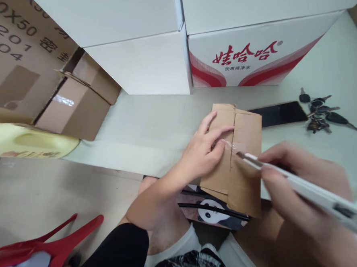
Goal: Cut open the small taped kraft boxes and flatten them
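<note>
A small brown cardboard box (245,174) lies in front of me, its middle seam running toward me and a bit of clear tape across it. My left hand (203,149) rests on the left flap with its fingers spread; the thumb and index fingertips are near the seam. My right hand (294,213), somewhat blurred, grips a white utility knife (311,190). The knife's tip points left at the box top, close to the seam and the tape. Whether the tip touches the cardboard I cannot tell.
A black phone (281,114) and a bunch of keys (319,114) lie to the right on the pale table (142,127). White cartons (249,59) stand behind. Brown boxes (77,107) and a yellow item (29,140) are at left. A red bag (66,239) is lower left.
</note>
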Demonstrator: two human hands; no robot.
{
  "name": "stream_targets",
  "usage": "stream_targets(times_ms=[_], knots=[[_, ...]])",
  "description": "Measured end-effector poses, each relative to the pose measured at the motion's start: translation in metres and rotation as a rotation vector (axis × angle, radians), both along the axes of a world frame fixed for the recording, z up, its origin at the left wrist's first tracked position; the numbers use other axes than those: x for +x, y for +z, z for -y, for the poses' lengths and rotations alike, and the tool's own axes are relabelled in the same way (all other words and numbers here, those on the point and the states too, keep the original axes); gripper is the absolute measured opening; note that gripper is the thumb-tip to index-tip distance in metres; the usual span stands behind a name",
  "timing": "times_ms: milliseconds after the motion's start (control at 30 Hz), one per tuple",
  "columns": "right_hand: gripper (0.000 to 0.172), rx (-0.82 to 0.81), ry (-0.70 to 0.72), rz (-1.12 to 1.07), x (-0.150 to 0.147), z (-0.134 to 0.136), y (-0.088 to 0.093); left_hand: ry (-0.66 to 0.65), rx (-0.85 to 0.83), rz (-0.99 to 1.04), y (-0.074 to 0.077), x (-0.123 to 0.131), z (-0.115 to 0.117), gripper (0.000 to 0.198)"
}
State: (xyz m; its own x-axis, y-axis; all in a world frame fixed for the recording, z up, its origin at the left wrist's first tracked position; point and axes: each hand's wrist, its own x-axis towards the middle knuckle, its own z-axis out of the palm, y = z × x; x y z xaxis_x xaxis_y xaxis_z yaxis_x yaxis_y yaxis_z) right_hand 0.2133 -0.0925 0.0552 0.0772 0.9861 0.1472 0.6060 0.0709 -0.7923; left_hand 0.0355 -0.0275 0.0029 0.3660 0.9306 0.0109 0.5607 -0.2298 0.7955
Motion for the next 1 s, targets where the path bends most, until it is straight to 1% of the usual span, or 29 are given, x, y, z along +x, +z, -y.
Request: stream_targets(times_ms=[67, 133, 167, 200, 333, 433, 467, 500, 600, 633, 700, 800, 833, 900, 933, 1000], knots=[[0.008, 0.079, -0.198, -0.136, 0.003, -0.005, -0.005, 0.002, -0.003, 0.007, 0.000, 0.000, 0.000, 0.039], [0.018, 0.250, -0.394, -0.336, 0.006, -0.016, -0.013, 0.002, -0.011, 0.013, 0.000, 0.001, 0.000, 0.039], [0.023, 0.319, -0.440, -0.423, 0.008, -0.022, -0.016, 0.000, -0.014, 0.016, 0.000, 0.001, 0.000, 0.040], [0.026, 0.367, -0.454, -0.479, 0.010, -0.028, -0.020, -0.001, -0.016, 0.019, 0.000, 0.001, 0.000, 0.040], [0.031, 0.386, -0.331, -0.596, 0.020, -0.047, -0.029, 0.003, -0.029, 0.013, 0.000, 0.001, -0.002, 0.040], [0.032, 0.434, -0.316, -0.705, 0.026, -0.057, -0.037, 0.008, -0.028, 0.011, 0.000, 0.001, -0.002, 0.040], [0.034, 0.399, -0.299, -0.727, 0.028, -0.060, -0.041, 0.010, -0.026, 0.013, 0.000, 0.002, -0.001, 0.039], [0.036, 0.315, -0.242, -0.748, 0.029, -0.062, -0.045, 0.012, -0.024, 0.015, 0.000, 0.002, -0.001, 0.039], [0.037, 0.029, -0.012, -0.782, 0.032, -0.068, -0.057, 0.009, -0.016, 0.010, 0.001, 0.002, 0.001, 0.041], [0.036, -0.019, 0.026, -0.773, 0.033, -0.070, -0.061, 0.000, -0.014, 0.009, 0.002, 0.002, 0.002, 0.046], [0.035, -0.032, 0.010, -0.738, 0.034, -0.072, -0.066, -0.023, -0.014, 0.007, 0.005, 0.001, 0.003, 0.059], [0.033, -0.001, -0.080, -0.711, 0.039, -0.077, -0.074, -0.046, -0.036, 0.002, 0.010, -0.001, 0.004, 0.072], [0.033, 0.008, -0.111, -0.677, 0.042, -0.079, -0.077, -0.048, -0.044, -0.001, 0.010, -0.001, 0.005, 0.074], [0.035, -0.010, -0.145, -0.531, 0.049, -0.083, -0.085, -0.049, -0.055, -0.005, 0.011, -0.002, 0.004, 0.073], [0.036, -0.042, -0.140, -0.440, 0.053, -0.084, -0.089, -0.047, -0.058, -0.007, 0.011, -0.002, 0.004, 0.071], [0.035, -0.126, -0.067, -0.279, 0.058, -0.085, -0.096, -0.033, -0.055, -0.005, 0.009, -0.004, 0.003, 0.068]])
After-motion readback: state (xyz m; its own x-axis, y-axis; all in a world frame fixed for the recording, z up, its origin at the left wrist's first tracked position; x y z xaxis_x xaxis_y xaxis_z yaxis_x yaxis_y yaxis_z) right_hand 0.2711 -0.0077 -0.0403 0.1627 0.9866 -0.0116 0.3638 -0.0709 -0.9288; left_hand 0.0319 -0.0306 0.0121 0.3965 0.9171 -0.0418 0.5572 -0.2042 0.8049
